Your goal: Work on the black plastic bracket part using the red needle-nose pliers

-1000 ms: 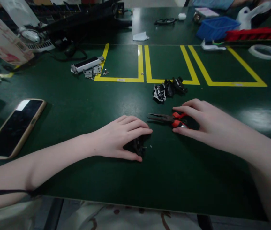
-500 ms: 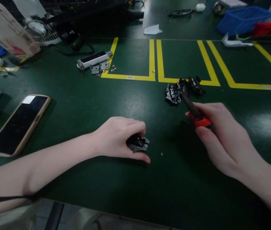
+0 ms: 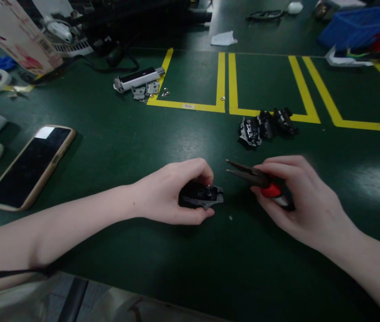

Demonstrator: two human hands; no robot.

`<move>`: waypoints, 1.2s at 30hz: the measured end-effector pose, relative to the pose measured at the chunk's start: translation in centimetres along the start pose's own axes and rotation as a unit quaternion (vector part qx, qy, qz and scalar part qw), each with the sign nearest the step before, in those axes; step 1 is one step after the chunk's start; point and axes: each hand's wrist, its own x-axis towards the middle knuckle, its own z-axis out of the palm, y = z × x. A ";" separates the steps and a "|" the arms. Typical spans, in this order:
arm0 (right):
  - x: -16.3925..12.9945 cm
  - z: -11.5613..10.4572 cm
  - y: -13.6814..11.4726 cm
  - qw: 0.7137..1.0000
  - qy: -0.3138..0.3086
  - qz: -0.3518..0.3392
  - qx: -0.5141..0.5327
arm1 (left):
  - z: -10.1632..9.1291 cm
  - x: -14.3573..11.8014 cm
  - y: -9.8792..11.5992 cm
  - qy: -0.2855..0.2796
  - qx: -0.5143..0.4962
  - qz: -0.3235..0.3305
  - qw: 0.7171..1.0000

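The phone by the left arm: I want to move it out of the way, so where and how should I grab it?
Probably across its two long edges near the middle, coming from above. The phone lies flat, screen up, on the green table, and its tan case rim is exposed along both long sides with nothing touching it.

The phone lies left of the left hand; the pliers right; the loose parts behind-right.

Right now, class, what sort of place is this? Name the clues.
Probably a factory assembly bench: yellow tape bays marked on a green table, needle-nose pliers in the right hand, small black parts waiting.
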 end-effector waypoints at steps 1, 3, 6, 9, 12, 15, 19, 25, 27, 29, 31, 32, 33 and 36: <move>-0.1 0.0 0.0 1.000 -0.008 0.002 0.003 | 0.0 0.0 -0.1 0.005 0.001 0.012 1.000; -0.1 0.0 -0.1 1.000 -0.016 0.012 0.021 | 0.0 0.0 -0.2 0.018 0.008 0.035 0.999; 0.2 -0.1 -0.3 0.998 -0.006 0.028 0.047 | -0.1 0.0 -0.3 0.030 0.018 0.055 0.998; 0.4 -0.2 -0.4 0.998 -0.003 0.025 0.051 | -0.1 -0.1 -0.4 0.020 0.019 0.067 0.997; 0.4 -0.3 -0.3 0.999 -0.004 0.000 0.036 | 0.1 -0.4 -0.4 -0.003 0.022 0.081 0.996; 0.3 -0.3 -0.3 0.999 -0.006 -0.031 0.014 | 0.5 -0.7 -0.4 -0.022 0.042 0.097 0.994; 0.4 -0.2 -0.4 0.999 -0.002 -0.049 -0.007 | 0.9 -1.0 -0.3 -0.018 0.059 0.111 0.992; 0.6 -0.4 -0.5 0.998 0.005 -0.056 -0.012 | 1.2 -0.9 -0.2 -0.026 0.106 0.134 0.985; 0.6 -0.6 -0.7 0.999 -0.001 -0.052 -0.011 | 1.3 -0.9 0.0 -0.026 0.121 0.138 0.983; 0.7 -0.7 -1.0 0.999 -0.006 -0.044 -0.006 | 1.4 -0.9 0.2 -0.020 0.135 0.141 0.981; 0.7 -0.8 -1.2 0.999 -0.011 -0.032 -0.003 | 1.5 -0.8 0.3 -0.011 0.147 0.147 0.978; 0.8 -0.8 -1.3 0.999 -0.013 -0.033 -0.002 | 1.5 -0.8 0.3 -0.008 0.151 0.150 0.977; 0.8 -0.7 -1.3 0.999 -0.014 -0.039 -0.002 | 1.5 -0.8 0.3 -0.007 0.154 0.154 0.976; 0.9 -0.5 -1.1 0.997 -0.020 -0.074 -0.005 | 1.5 -0.8 0.2 -0.013 0.160 0.163 0.973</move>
